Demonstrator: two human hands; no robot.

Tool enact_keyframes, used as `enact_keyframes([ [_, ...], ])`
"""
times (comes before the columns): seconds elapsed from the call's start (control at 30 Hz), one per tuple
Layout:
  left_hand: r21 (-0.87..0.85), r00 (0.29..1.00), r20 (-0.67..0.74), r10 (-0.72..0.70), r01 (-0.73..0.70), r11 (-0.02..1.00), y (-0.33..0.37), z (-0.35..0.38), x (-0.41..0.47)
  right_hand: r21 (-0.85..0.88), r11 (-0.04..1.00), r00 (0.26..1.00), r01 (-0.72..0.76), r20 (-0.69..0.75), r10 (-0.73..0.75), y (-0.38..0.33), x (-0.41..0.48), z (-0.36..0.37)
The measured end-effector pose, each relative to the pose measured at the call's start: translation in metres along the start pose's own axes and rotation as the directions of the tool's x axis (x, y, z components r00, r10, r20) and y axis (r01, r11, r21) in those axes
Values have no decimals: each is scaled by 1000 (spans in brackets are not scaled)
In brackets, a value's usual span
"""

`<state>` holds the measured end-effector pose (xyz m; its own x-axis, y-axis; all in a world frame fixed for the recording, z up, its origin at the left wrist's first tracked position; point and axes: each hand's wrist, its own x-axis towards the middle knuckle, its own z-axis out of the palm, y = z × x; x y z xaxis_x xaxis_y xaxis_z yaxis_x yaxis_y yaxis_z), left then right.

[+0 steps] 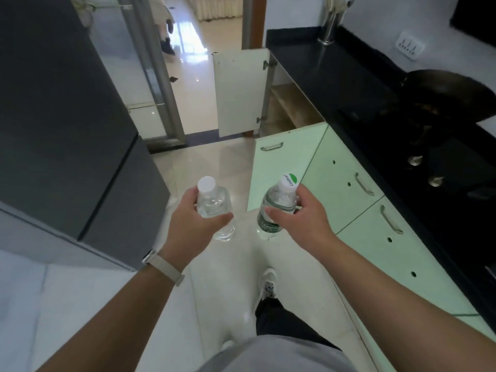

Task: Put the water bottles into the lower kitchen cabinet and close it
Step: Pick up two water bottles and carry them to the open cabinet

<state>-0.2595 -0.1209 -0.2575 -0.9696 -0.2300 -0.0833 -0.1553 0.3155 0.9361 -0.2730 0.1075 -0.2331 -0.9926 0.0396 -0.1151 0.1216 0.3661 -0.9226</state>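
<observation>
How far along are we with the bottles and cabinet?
Done: the far lower cabinet's white door stands open. In hand: the left hand grips a clear white-capped plastic bottle, the right hand a clear green-labelled bottle. Left: place both on the wooden shelves and close the door.

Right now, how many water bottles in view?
2: white-capped bottle in the left hand; green-labelled bottle in the right hand. The open cabinet interior is partly hidden.

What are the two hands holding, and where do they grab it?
The left hand grips a plain-capped water bottle round its upper body; the right hand grips a green-labelled water bottle just below its cap.
</observation>
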Motion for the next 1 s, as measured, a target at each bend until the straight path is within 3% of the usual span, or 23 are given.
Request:
enact_keyframes([
  [0.3, 100, 996, -77, -52, 59, 993, 14, 31, 118, 20, 999, 995, 50, 90, -52, -2, 161, 5],
  [0.57, 122, 982, -186, -16, 39, 992, 49, 56, 211, 24, 997, 985, 72, 153, -75, -15, 284, -6],
  [1.0, 39, 993, -113, -44, 49, 998, 34, 34, 345, 20, 999, 993, -29, 116, 26, -29, 384, 35],
])
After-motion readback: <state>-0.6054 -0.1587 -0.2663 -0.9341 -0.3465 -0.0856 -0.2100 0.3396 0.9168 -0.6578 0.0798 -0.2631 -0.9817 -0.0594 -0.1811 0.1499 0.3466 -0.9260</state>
